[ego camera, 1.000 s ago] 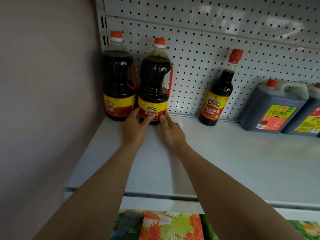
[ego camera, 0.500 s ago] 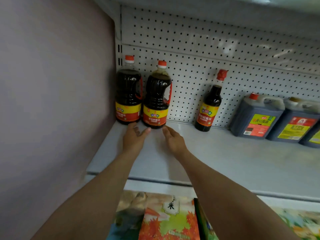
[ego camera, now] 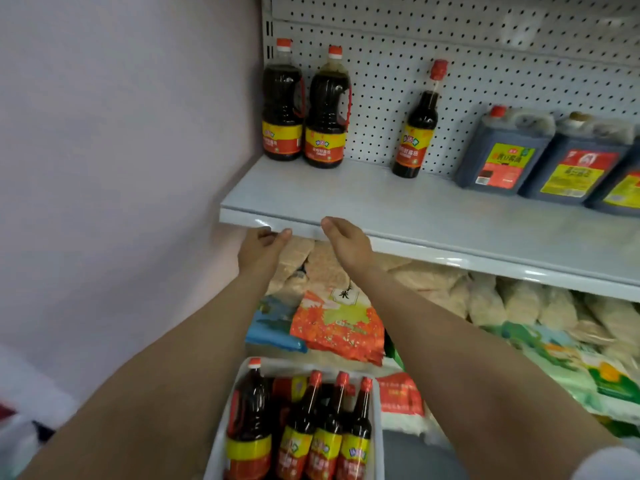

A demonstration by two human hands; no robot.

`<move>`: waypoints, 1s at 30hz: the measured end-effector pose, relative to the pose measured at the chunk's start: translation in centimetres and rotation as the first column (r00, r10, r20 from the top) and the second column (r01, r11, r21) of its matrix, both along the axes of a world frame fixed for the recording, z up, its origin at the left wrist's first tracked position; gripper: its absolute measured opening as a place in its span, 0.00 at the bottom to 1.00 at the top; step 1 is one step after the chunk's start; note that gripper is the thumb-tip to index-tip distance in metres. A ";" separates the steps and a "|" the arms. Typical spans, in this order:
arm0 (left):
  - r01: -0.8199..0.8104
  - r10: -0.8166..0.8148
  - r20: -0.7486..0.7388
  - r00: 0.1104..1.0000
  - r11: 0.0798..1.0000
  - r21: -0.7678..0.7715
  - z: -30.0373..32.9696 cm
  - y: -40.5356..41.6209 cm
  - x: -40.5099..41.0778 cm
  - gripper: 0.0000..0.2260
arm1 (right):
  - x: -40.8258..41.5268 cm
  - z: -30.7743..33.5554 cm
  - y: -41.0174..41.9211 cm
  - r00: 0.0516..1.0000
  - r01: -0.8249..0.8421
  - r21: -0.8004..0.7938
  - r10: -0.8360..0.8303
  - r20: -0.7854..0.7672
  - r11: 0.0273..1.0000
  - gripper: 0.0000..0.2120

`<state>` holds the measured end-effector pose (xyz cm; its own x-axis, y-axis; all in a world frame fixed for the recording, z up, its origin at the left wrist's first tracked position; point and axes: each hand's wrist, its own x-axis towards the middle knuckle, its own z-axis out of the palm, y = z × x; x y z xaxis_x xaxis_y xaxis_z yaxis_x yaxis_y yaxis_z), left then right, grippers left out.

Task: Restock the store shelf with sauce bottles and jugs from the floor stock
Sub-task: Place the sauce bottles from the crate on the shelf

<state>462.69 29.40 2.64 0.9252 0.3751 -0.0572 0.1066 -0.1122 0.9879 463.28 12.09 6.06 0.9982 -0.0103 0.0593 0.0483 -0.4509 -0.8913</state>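
Grey smooth metal shelf is standing before a white pegboard back panel full of small round holes. 2 big handled bottles of dark sauce with red caps are standing upright, touching each other, in its left back corner; a slim tall bottle is standing apart to their right, and boxy dark jugs are sitting further right. The left hand and the right hand are hanging just in front of the shelf edge, fingers loosely curled, holding nothing. Below, a white plastic crate is holding more sauce bottles, beside soft printed bags.
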 end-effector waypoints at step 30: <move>0.209 -0.031 -0.776 0.630 0.969 0.130 -31.9 8.9 -12.8 0.32 | -12.8 -32.1 6.6 0.536 -0.103 -0.015 0.043 -0.843 0.995 0.24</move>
<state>449.92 38.26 -29.31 0.6182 0.3486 -0.7045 0.7829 -0.3532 0.5122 450.44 18.73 -26.02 0.5861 0.0381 -0.8094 -0.6743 -0.5309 -0.5133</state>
